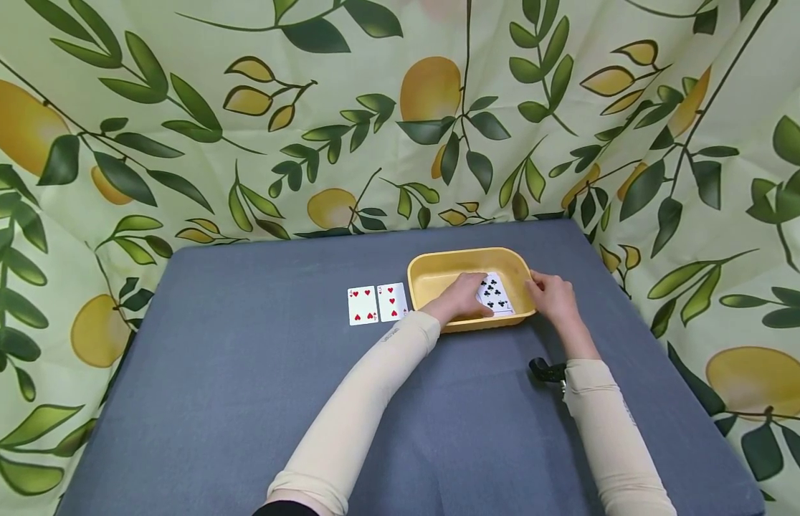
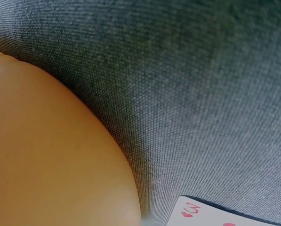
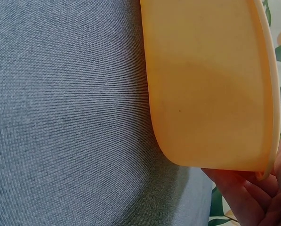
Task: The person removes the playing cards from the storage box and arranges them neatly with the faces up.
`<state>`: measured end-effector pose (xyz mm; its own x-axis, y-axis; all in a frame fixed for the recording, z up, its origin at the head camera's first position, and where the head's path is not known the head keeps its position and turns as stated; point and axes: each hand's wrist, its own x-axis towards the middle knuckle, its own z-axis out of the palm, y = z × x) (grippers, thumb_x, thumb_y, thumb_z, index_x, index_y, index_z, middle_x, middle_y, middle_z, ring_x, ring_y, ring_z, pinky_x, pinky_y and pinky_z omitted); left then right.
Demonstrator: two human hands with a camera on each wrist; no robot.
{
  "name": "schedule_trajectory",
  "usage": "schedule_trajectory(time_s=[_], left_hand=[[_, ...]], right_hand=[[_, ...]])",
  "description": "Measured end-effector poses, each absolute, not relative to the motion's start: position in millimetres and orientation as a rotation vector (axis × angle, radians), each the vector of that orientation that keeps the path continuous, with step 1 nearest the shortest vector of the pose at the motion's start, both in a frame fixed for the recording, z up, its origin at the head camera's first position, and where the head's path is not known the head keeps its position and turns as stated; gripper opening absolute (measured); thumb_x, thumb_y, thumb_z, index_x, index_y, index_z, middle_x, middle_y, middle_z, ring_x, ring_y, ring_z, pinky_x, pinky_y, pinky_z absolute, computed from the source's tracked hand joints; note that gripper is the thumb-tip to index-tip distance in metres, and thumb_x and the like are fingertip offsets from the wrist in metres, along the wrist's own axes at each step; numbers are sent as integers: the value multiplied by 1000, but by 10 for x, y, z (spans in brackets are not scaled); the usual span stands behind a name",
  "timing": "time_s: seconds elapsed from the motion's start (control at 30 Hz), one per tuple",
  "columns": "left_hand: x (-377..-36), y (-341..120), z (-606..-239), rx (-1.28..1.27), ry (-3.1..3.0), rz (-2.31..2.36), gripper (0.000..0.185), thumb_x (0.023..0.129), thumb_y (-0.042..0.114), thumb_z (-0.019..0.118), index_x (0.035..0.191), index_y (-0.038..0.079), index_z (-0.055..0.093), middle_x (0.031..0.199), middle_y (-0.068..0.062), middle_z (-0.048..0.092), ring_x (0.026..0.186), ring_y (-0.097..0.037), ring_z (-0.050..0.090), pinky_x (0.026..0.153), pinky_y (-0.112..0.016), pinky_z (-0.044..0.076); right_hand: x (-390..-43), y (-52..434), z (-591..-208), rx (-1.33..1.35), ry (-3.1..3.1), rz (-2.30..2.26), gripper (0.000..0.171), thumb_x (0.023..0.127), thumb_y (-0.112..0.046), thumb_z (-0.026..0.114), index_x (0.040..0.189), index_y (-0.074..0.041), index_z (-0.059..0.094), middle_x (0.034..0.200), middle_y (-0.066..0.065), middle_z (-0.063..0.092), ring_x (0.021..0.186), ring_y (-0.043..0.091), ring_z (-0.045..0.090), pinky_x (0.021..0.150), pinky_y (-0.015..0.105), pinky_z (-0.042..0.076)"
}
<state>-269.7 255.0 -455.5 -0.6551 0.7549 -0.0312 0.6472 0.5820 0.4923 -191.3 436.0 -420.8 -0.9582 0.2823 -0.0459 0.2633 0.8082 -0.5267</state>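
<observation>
A yellow plastic basin point(image 1: 432, 266) stands on the table, with white playing cards point(image 1: 497, 295) inside; the top one shows black clubs. My left hand point(image 1: 464, 295) reaches over the near left rim and holds the cards at their left side, thumb towards me; its fingertips are partly hidden. At the basin's right end my right hand point(image 1: 555, 295) grips the rim, and the right wrist view shows fingers point(image 3: 244, 197) under the rim. Left of the basin lie a four of hearts point(image 1: 363, 306) and a three of hearts point(image 1: 391, 302), face up, side by side.
A blue-grey cloth covers the table point(image 1: 245, 401). Behind and beside it hangs a fabric curtain point(image 1: 348, 129) printed with leaves and yellow fruit. A black strap end point(image 1: 545, 370) sticks out from my right wrist.
</observation>
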Motion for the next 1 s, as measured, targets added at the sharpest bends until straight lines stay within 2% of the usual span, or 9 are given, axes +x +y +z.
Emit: schedule_trajectory(time_s=[0.13,0.33,0.6,0.8,1.0], left_hand=[[-2702,2538,-4545,1160,2591,642,73,80,32,81,137,2,48,135,-9,56,127,-22,48,109,-24,30],[-2722,2528,-4552,1142,2589,666,80,78,31,82,141,0,44,139,-11,52,130,-24,46,111,-25,29],[-2749,2512,-4526,1073,2546,801,88,76,26,84,146,-1,38,147,-14,45,136,-24,40,113,-22,26],[-2753,2447,-4441,1093,2529,875,91,74,24,86,146,0,37,143,-14,48,131,-24,45,110,-23,30],[-2736,2225,-4267,1107,2521,924,91,73,24,87,146,3,38,144,-12,47,133,-22,43,110,-24,30]], right_hand=[[-1917,4347,-4212,-456,-2957,859,46,103,-20,48,140,6,45,119,31,60,73,28,53,54,29,41],[-1921,4332,-4217,-452,-2946,848,45,102,-20,49,139,6,46,109,28,63,70,27,53,53,29,41],[-1924,4351,-4218,-425,-2948,833,45,102,-20,49,138,7,48,119,30,60,76,31,53,55,30,41],[-1911,4351,-4215,-430,-2954,836,46,103,-21,48,140,6,46,115,30,61,78,32,53,56,30,41],[-1909,4352,-4231,-454,-2965,852,47,103,-22,48,142,6,42,125,33,56,82,33,54,57,30,43]])
